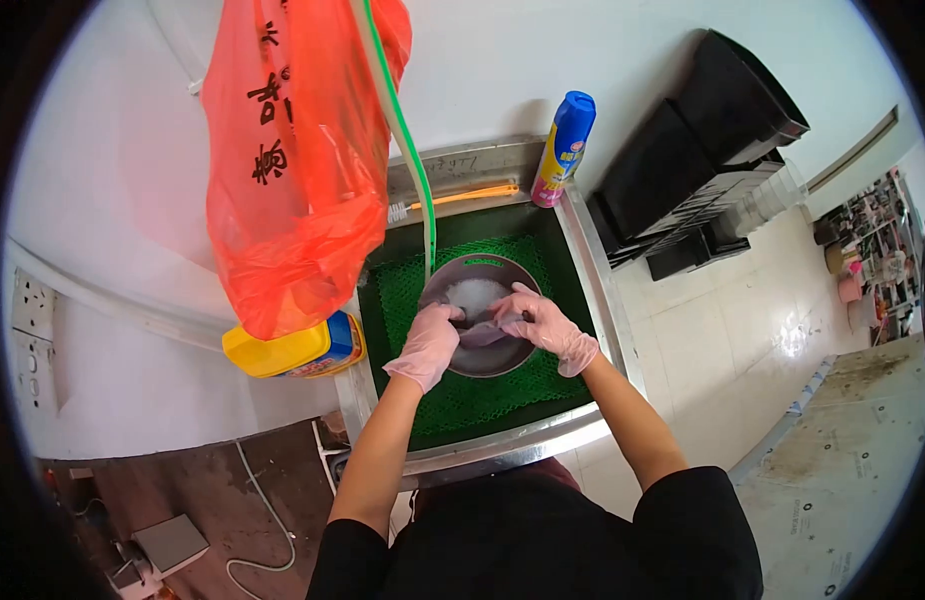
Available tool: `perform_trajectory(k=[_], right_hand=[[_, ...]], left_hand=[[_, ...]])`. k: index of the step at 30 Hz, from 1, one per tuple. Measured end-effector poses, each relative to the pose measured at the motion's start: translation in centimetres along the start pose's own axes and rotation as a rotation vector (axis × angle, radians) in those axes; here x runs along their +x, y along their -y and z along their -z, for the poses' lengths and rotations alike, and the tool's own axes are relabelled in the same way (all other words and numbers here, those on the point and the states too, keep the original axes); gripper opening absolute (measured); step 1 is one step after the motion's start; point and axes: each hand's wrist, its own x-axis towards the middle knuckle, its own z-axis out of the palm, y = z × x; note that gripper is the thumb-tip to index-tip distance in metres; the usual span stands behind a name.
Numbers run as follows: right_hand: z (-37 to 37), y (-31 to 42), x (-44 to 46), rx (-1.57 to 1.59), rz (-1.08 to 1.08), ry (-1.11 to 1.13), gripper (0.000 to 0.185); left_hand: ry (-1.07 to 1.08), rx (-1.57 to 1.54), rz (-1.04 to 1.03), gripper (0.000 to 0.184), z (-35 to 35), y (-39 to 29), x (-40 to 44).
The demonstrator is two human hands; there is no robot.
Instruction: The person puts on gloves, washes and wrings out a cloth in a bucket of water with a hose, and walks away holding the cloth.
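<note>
A round grey-brown basin (502, 366) with cloudy, foamy water stands on green mesh (542, 385) in a metal-rimmed sink (622, 330). Over the basin's left side, my left hand (432, 340), in a thin pink glove, has its fingers closed on a wet greyish-purple cloth (479, 333). My right hand (544, 325), gloved the same way, pinches the cloth's other side above the water. A green-striped hose (414, 165) comes down behind the basin's upper left rim.
A red plastic bag (302, 170) hangs left of the hose, above a yellow-lidded tub (292, 350). An orange-handled brush (472, 196) and a blue-capped spray can (564, 150) are at the sink's back. Black crates (682, 150) stand right.
</note>
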Motion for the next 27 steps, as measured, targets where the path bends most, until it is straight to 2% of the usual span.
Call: perform_trajectory(k=[1, 2, 4, 6, 8, 9, 12, 16, 18, 19, 21, 23, 24, 26, 27], right_hand=[[0.1, 0.4, 0.2, 0.092, -0.19, 0.006, 0.017], [0.2, 0.6, 0.6, 0.182, -0.376, 0.014, 0.018], [0.5, 0.7, 1.6, 0.161, -0.308, 0.019, 0.019], [0.6, 0.9, 2.7, 0.102, -0.173, 0.025, 0.023], [0.6, 1.8, 3.5, 0.049, -0.149, 0.055, 0.025], [0.9, 2.3, 3.9, -0.015, -0.133, 0.084, 0.028], [2.3, 1.1, 4.8, -0.065, -0.118, 0.175, 0.033], [4.3, -1.3, 5.3, -0.006, -0.096, 0.392, 0.037], [4.6, -1.8, 5.7, 0.082, -0.03, 0.567, 0.038], [4.6, -2.1, 5.9, 0.088, -0.026, 0.577, 0.038], [4.8, -2.2, 6.7, -0.015, -0.06, 0.662, 0.033], [3.6, -3.1, 7.5, -0.065, -0.067, 0.709, 0.03], [1.8, -5.6, 7.9, -0.242, -0.089, 0.65, 0.029], [-1.9, -9.8, 8.1, -0.592, -0.136, 0.521, 0.029], [-3.2, -10.6, 8.0, -0.751, -0.169, 0.669, 0.03]], left_hand=[[0.0, 0.006, 0.005, 0.033, 0.0, 0.0, 0.2], [0.033, 0.031, -0.106, 0.032, 0.1, 0.2, 0.5], [0.099, 0.085, -0.321, 0.031, 0.2, 0.2, 0.7], [0.024, 0.139, -0.32, 0.031, -1.0, -0.5, -0.1], [-0.122, 0.229, -0.329, 0.034, -2.1, -1.4, -1.0], [-0.127, 0.233, -0.323, 0.034, -2.2, -1.5, -0.8], [-0.133, -0.329, -0.132, 0.034, -2.0, -0.7, -0.5], [-0.08, -0.415, 0.066, 0.032, 0.1, -1.5, -1.1], [-0.144, -0.489, 0.072, 0.03, -0.4, -1.0, -0.4], [-0.196, -0.562, 0.069, 0.028, -0.8, -0.4, -0.1], [-0.256, -0.631, 0.07, 0.027, -1.5, 0.3, 0.5], [-0.403, -0.528, 0.138, 0.028, -2.6, 0.4, 1.2], [-0.475, -0.475, 0.17, 0.028, -3.2, 0.7, 1.6], [-0.458, -0.492, 0.16, 0.032, -5.3, 2.0, 2.3], [-0.435, -0.509, 0.142, 0.036, -6.6, 3.0, 2.8]])
